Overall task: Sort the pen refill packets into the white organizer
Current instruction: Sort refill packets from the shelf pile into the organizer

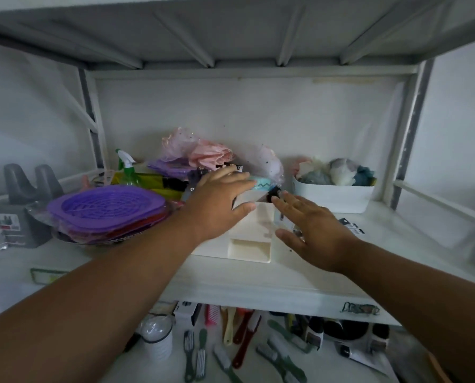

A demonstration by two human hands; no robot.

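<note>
Left hand point(219, 197) spread flat, fingers straight, resting on the far left part of the white plastic compartment organizer point(247, 239); nothing grasped. Right hand point(310, 228) also released, fingers stretched out over the organizer's right edge, above a clear pen refill packet point(286, 221) half hidden under the fingers. More packets with black labels point(352, 226) lying on the white shelf board point(258, 280) just right of this hand. Stack of purple plastic baskets point(106, 208) to the left, white bin with fluffy items point(335, 197) behind on the right.
</note>
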